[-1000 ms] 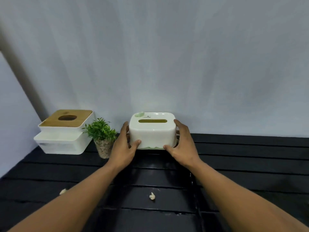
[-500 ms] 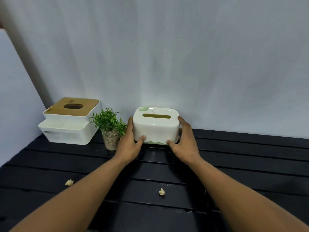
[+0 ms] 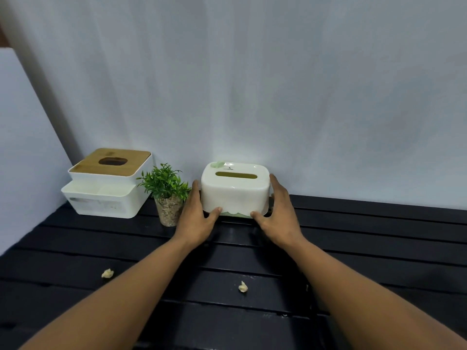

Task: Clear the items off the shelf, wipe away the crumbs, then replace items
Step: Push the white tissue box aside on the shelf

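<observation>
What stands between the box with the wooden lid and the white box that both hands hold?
In the head view, a small potted plant stands between the wooden-lid box and the white box.

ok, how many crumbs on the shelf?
2 visible: one crumb at front left, another crumb near centre between the forearms. More may hide under the arms or boxes.

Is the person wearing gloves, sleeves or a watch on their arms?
No. Both forearms are bare as far as the picture shows, with no sleeves in view. The left hand and right hand have no gloves, and no rings, watch or bracelet show.
</observation>
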Demonstrator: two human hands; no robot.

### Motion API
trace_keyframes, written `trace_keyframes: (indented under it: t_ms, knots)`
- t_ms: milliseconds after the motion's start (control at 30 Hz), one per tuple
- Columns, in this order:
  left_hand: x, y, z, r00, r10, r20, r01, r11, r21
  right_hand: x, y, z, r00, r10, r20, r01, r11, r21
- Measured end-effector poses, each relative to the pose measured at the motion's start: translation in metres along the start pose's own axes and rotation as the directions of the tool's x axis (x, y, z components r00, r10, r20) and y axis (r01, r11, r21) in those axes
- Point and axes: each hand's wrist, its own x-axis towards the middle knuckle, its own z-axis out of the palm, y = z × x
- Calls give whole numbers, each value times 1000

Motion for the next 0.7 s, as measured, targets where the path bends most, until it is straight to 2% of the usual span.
trace_keyframes:
  t_ms: [133,233,533,700]
  knots:
    - [-13,11,-8,991,-107,76,100,991,85,-7,-12,-18,1000,21,-11,-22,999,-43]
    - [-25,31,-18,983,-131,128,124,990,65,-15,-26,-40,999,31,-43,-33,998,-50]
    - [-93,161,-36,983,4,185,-35,986,160,-88,-78,-143,994,-3,-112,-4,998,-64]
    - [-152,236,-23,968,93,233,-118,989,95,-146,-88,-222,985,23,-171,-33,998,-59]
